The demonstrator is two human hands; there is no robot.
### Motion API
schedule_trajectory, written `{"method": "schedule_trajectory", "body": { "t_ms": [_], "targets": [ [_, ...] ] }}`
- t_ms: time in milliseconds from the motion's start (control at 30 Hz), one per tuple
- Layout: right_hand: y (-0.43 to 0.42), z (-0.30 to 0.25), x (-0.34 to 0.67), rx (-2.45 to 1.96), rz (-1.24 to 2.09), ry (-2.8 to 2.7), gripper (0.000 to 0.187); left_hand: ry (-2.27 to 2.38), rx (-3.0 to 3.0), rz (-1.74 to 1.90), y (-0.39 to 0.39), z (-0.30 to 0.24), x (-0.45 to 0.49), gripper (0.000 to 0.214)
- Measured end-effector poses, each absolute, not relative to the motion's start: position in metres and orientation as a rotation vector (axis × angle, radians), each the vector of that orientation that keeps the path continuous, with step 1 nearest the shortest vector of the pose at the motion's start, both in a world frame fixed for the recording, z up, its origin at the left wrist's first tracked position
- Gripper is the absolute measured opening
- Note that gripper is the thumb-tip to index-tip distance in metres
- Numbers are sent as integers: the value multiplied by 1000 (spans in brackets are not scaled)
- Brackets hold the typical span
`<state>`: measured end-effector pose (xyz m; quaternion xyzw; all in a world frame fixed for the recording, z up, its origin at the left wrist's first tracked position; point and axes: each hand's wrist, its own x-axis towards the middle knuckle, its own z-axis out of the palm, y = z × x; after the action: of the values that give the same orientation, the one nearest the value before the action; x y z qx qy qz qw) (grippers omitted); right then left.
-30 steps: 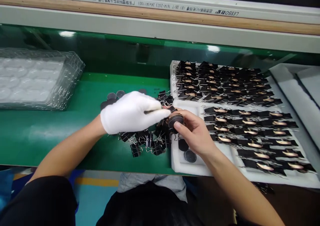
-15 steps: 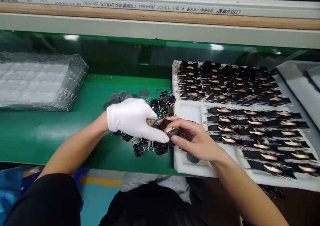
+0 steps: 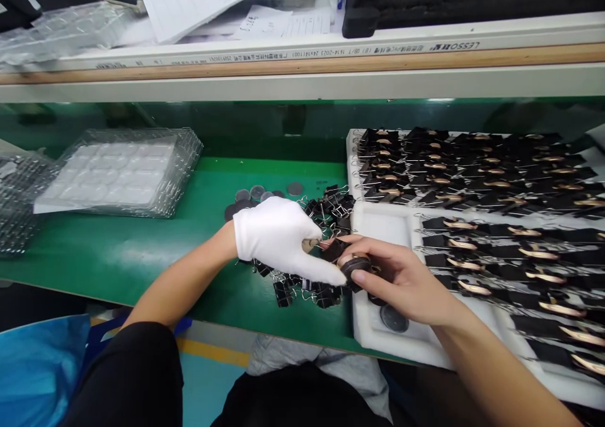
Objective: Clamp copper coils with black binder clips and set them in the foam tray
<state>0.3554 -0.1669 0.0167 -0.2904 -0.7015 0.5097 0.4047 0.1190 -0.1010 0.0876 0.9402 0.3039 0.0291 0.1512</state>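
My left hand (image 3: 278, 241) wears a white glove, its fingers curled round a black binder clip (image 3: 334, 249). The glove's thumb reaches the edge of a small round part (image 3: 355, 264), dark with a light-coloured rim. That part is pinched in my bare right hand (image 3: 399, 275), its thumb on the near side. The fingers partly hide where clip and part meet. Below both hands lies a pile of loose binder clips (image 3: 283, 293). Several grey discs (image 3: 295, 189) rest on the green table beyond my left hand. Another dark disc (image 3: 394, 318) lies in the white foam tray (image 3: 362, 333) under my right wrist.
Rows of clipped round parts (image 3: 466, 225) fill much of the foam trays on the right. Stacked clear plastic trays (image 3: 127, 175) stand at the left. A raised shelf edge (image 3: 283, 87) runs across the back, with papers (image 3: 203, 1) and a black case (image 3: 472, 1) on it.
The camera view has shifted, so everything sits lower and further right, and more of the shelf and left side shows. Both hands keep nearly the same hold on the part and clip.
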Motion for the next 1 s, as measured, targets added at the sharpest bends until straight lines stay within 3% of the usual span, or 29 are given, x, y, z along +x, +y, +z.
{"method": "schedule_trajectory", "body": {
  "t_ms": [233, 567, 1000],
  "targets": [
    [-165, 18, 354, -754, 1331, -1759, 12, 770, 2800, 108, -99, 81, 120, 59],
    [-152, 18, 373, -1112, 1019, -1479, 18, 797, 2552, 148, -81, 80, 121, 43],
    [-152, 38, 403, -1039, 854, -1981, 14, 607, 2506, 85, -94, 54, 135, 45]
  ]
}}
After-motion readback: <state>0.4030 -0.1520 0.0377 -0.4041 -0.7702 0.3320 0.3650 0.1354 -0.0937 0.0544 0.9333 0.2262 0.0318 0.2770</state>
